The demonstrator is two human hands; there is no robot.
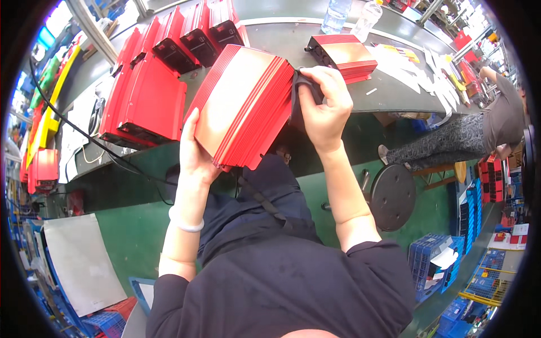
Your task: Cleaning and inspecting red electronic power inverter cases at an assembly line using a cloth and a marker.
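A red ribbed metal housing (242,101) with a pale gold top panel is held tilted above my lap, close to the workbench edge. My left hand (197,149) grips its lower left corner, with the fingers along the side and underneath. At the housing's right end, my right hand (327,104) pinches a dark cloth (297,98) against the edge. The cloth drapes down over that end and hides part of it. Behind my right hand, a smaller red ribbed housing (344,53) with a black end rests on the bench.
Several red housings (152,93) with black ends stand on the bench (389,101) at the left. Two clear bottles (337,17) are at the back. A black cable (73,121) crosses the left side. A round stool (393,197) and another person (479,129) are at the right.
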